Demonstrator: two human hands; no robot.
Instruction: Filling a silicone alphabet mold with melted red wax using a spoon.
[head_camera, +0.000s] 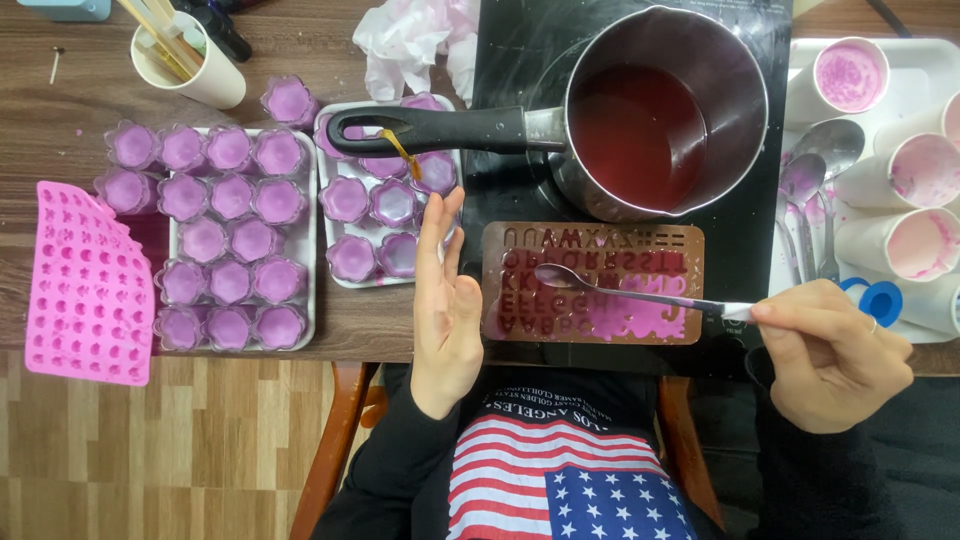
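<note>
The right hand (830, 355) pinches a slim metal spoon (620, 292) by its handle end, fingers closed around it. The bowl lies over a flat brown letter mould (660, 245), partly filled with glossy pink mass. The left hand (445, 305) stands edgewise, fingers straight and open, just beside the mould's left edge.

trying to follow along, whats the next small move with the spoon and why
Probably tip the spoon into the brown letter mould. The right hand holds it over the mould, where only the near rows show pink fill. The left hand rests open at its edge.
</note>
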